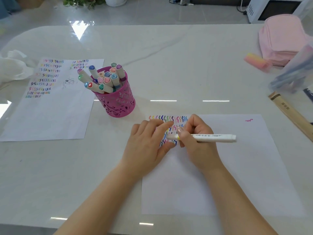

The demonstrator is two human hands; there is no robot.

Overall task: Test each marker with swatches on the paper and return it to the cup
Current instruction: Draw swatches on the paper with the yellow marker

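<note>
A white sheet of paper (237,167) lies in front of me, with rows of coloured squiggle swatches (169,118) at its top left. My right hand (194,138) grips a white marker (215,138) that lies nearly level, its yellow tip end pointing left over the swatches. My left hand (149,143) rests on the paper's left edge, and its finger and thumb pinch what looks like the marker's cap (172,137) at the tip end. The pink cut-out cup (116,100) stands to the upper left, holding several white markers with coloured caps.
A second swatch-filled sheet (50,102) lies left of the cup, with crumpled white tissue (11,67) beyond it. At the right are a pink pouch (281,39), a pink-yellow eraser (256,62), a clear plastic box (294,72) and a wooden box (291,114).
</note>
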